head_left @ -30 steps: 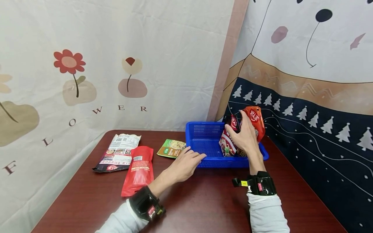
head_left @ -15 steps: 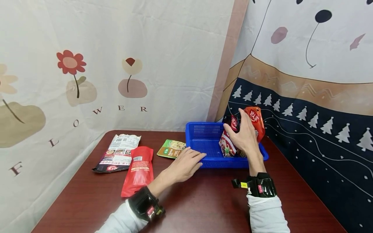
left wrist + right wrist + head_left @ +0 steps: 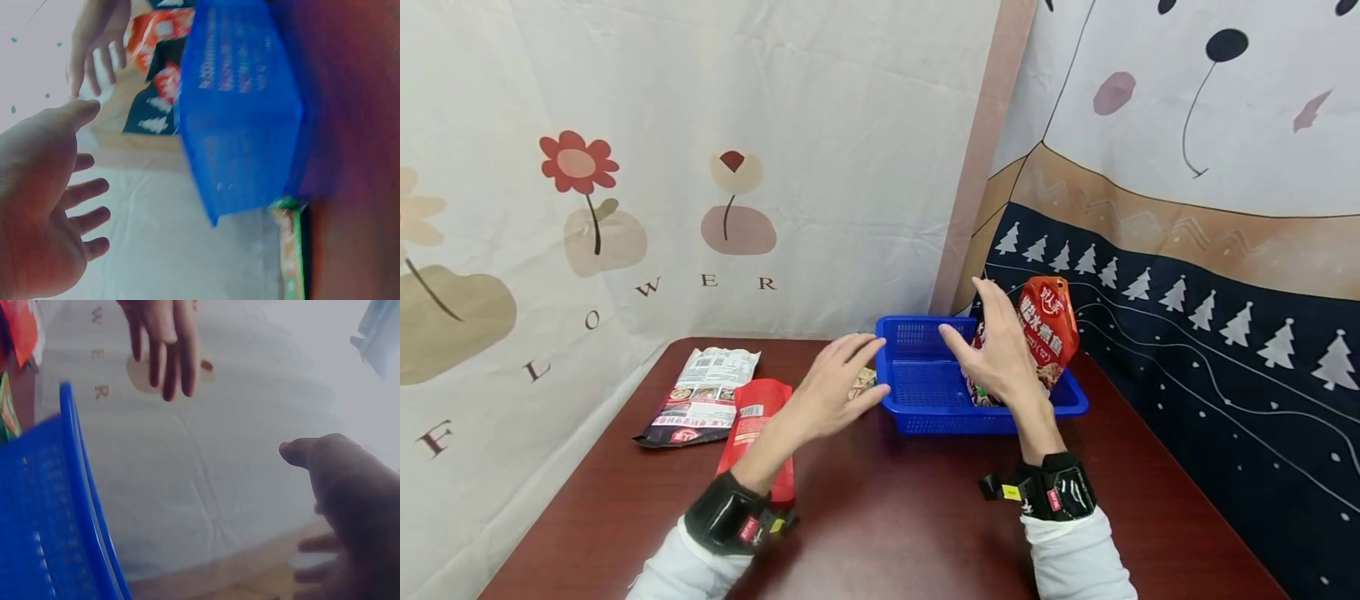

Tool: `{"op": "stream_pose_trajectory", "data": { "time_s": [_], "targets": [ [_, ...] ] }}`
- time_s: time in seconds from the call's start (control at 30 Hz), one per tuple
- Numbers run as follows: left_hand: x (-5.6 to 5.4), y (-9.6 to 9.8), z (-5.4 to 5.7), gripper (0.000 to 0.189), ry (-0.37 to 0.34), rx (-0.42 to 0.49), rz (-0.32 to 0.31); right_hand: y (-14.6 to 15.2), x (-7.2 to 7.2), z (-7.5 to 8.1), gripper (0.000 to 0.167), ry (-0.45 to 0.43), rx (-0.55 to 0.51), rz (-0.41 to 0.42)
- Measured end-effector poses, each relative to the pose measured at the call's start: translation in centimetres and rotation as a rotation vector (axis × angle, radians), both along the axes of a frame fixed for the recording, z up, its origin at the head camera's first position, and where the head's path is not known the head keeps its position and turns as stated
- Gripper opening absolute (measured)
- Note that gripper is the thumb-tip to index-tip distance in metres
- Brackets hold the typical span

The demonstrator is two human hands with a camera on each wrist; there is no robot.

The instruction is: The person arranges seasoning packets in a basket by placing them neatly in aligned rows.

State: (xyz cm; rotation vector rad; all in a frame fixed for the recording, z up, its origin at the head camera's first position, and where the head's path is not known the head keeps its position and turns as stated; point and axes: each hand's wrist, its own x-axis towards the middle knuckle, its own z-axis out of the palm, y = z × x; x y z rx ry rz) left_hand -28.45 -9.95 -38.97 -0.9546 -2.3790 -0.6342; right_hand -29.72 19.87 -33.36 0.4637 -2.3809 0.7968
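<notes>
A: From largest down, with the clock centred on your basket and twelve pointing away from you: a pale flower-printed cloth (image 3: 835, 125) hangs from ten to twelve, and a tree-printed cloth (image 3: 1187, 375) at two.

B: Your reddish-brown table (image 3: 887, 533) runs below both, and your blue basket (image 3: 947, 422) sits on it near the far edge.

A: What lies outside the basket?

B: Toward nine, well apart from it, you have a white-and-black packet (image 3: 707, 392). A red pouch (image 3: 760, 408) overlaps its edge nearer eight, partly under your forearm in the head view.

A: And inside?

B: On the three o'clock side your red-orange pouch (image 3: 1051, 321) stands tilted. Next to it, toward nine, is a dark packet (image 3: 981, 393), mostly hidden by your hand.

A: How are your hands?

B: Your left hand (image 3: 835, 387) hangs at nine, apart from the basket, thumb and fingers spread wide, holding nothing. Your right hand (image 3: 998, 354) is wide too, its grip bare; whether it brushes the pouch, I cannot tell.

A: Smallest in sight, your green packet (image 3: 862, 382) lies beside the basket at nine, mostly behind your left hand.
</notes>
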Motion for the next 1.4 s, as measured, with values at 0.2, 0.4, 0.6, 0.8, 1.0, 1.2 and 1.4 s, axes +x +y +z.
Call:
{"op": "stream_pose_trajectory", "data": {
  "time_s": [0.2, 0.4, 0.6, 0.8, 1.0, 1.2, 1.4],
  "targets": [
    [0.2, -3.1, 1.3, 0.075, -0.084, 0.035, 0.072, -3.0, 0.7, -0.1, 0.089, 0.01, 0.04, 0.078],
    [0.1, -6.9, 1.3, 0.074, -0.069, 0.041, 0.12, -5.9, 0.9, -0.5, 0.087, 0.025, 0.072, 0.158],
    [0.0, -11.2, 1.3, 0.072, -0.063, 0.071, 0.189, -9.1, 0.6, -1.6, 0.085, 0.016, 0.141, 0.233],
    [0.3, -15.9, 1.2, 0.072, -0.087, 0.082, 0.275, -12.5, -0.1, -3.1, 0.084, -0.007, 0.235, 0.306],
    [-0.2, -19.8, 0.7, 0.073, -0.133, 0.079, 0.334, -15.5, -1.0, -4.3, 0.083, -0.069, 0.304, 0.342],
    [-1.3, -22.8, -0.1, 0.077, -0.235, 0.048, 0.388, -18.3, -2.3, -5.1, 0.083, -0.168, 0.356, 0.356],
    [-2.9, -25.5, -1.8, 0.085, -0.338, 0.048, 0.407, -21.4, -3.8, -6.0, 0.083, -0.222, 0.424, 0.372]
  ]
}}
